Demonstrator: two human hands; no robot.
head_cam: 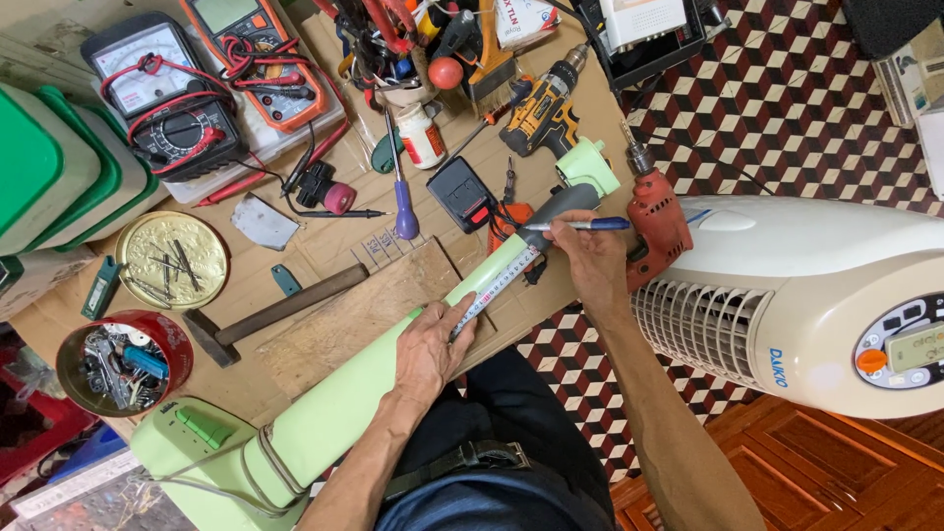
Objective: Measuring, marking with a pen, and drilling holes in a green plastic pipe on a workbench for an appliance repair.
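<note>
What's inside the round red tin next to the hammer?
The red tin holds a jumble of small metal parts and something blue. Whatever lies beneath that pile is covered and cannot be seen.

Left hand [430, 346]: bare, no glove, ring or watch visible. Right hand [586, 258]: bare likewise, wrist unadorned. Both forearms uncovered to elbow, no sleeves in view. Lean arms, veins and tendons showing. Lap below: dark trousers, creased. Dark belt or strap with buckle-like fitting across waist. Blue-grey garment edge at bottom of frame, kind unclear.
</note>
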